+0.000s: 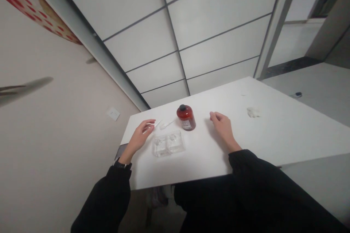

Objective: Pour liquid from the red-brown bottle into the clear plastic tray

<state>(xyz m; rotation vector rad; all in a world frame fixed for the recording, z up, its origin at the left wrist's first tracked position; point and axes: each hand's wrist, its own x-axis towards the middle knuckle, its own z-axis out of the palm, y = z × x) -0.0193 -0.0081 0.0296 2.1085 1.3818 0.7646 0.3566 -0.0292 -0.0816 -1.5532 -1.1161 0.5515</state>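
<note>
My left hand (pixel 142 134) is over the left side of the white table, thumb and fingers apart. Just beyond its fingertips is a thin white stick-like piece (pixel 158 123); whether the thumb touches it I cannot tell. A small clear spoon-like piece (pixel 163 126) with a long thin handle lies beside that. Closer to me rests a clear plastic tray (pixel 175 147) with two square compartments, each showing a round shape. Behind it stands an upright red-brown bottle (pixel 186 118) with a black cap and pale label. Right of the bottle, my right hand (pixel 222 126) has its fingers curled closed, their inside hidden.
A crumpled whitish translucent piece (pixel 253 112) lies on the right part of the white table (pixel 276 134). A small pale sliver (pixel 243 95) is near the far edge. A panelled sliding door (pixel 218 40) rises behind, and a wall with a socket (pixel 113 113) borders the left.
</note>
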